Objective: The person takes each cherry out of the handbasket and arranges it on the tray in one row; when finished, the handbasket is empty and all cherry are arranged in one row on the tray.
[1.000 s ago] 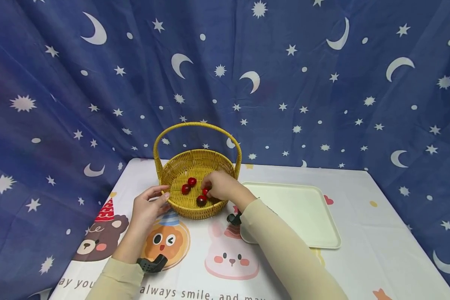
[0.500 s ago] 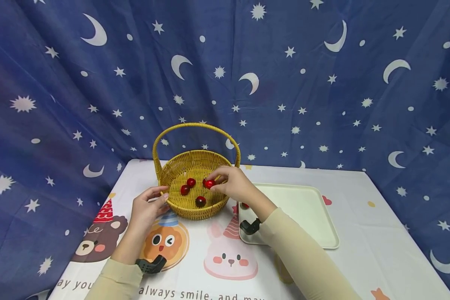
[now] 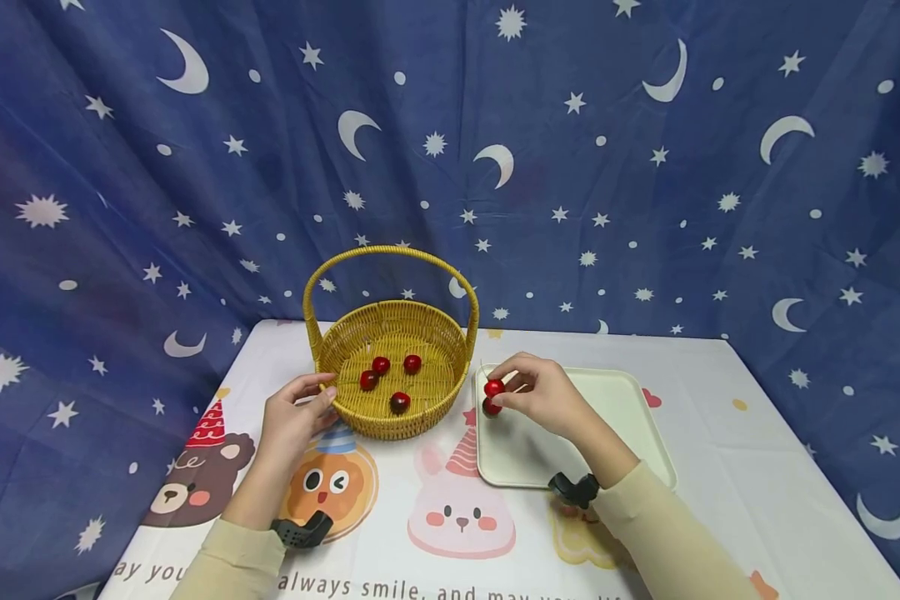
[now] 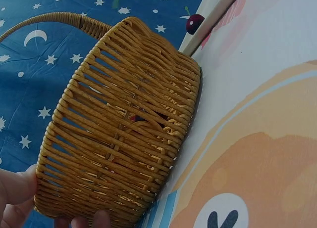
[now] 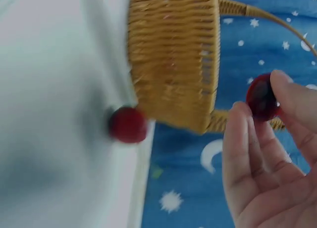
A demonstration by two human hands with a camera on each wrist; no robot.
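A woven yellow basket [image 3: 360, 421] with a hoop handle holds several red cherries [image 3: 400, 402]. My left hand [image 3: 300, 410] rests against the basket's left outer wall; in the left wrist view its fingertips [image 4: 94, 220] touch the wicker [image 4: 124, 129]. My right hand [image 3: 521, 390] hovers over the left end of the cream tray [image 3: 615, 433] and pinches one cherry [image 3: 494, 387] between thumb and fingers. The right wrist view shows that cherry [image 5: 261, 97] held in the fingertips. Another cherry [image 3: 491, 407] lies on the tray just below it, also seen as a red cherry [image 5: 128, 124].
The table has a white cloth printed with cartoon animals [image 3: 461, 512]. A blue curtain with stars and moons [image 3: 645, 183] hangs close behind and to both sides. The basket's handle [image 3: 390, 250] arches over it.
My right hand lifted a cherry out of the basket and carried it right, over the tray's left end. The left hand stayed against the basket.
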